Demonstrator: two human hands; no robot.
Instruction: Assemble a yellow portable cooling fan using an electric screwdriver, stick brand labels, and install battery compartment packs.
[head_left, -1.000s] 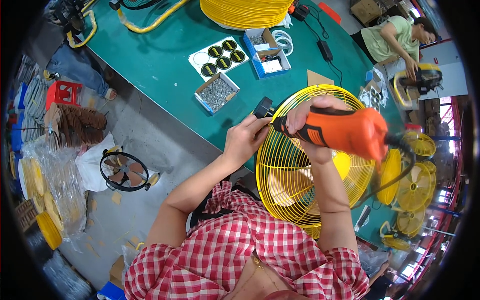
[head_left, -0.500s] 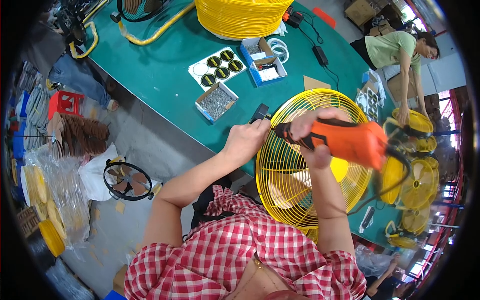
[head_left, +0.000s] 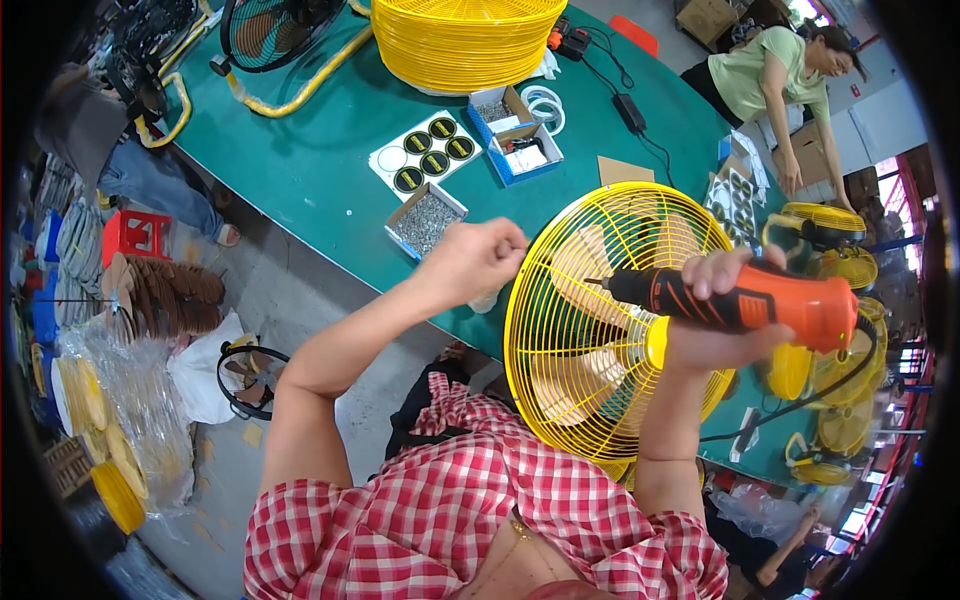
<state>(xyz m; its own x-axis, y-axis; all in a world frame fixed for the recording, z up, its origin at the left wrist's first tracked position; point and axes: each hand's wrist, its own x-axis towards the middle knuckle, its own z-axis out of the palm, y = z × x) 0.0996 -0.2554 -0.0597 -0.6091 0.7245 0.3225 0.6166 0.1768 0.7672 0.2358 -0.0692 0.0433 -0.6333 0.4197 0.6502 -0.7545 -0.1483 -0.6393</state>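
The round fan with yellow wire guard and pale blades (head_left: 585, 375) is at the near edge of the green table (head_left: 300, 150), in front of the person. The right hand (head_left: 725, 345) is wrapped around an orange and black electric screwdriver (head_left: 800, 305); its thin bit points to the left above the guard, and whether it touches the wires is not clear. The left hand (head_left: 475, 262) is beside the guard's left rim, with fingers curled together; one cannot see if they pinch something. Just behind this hand lies an open blue-and-white cardboard box of small metal parts (head_left: 425, 222). Farther away are a white sheet with round black stickers (head_left: 425, 150) and a tall stack of yellow wire guards (head_left: 460, 45).
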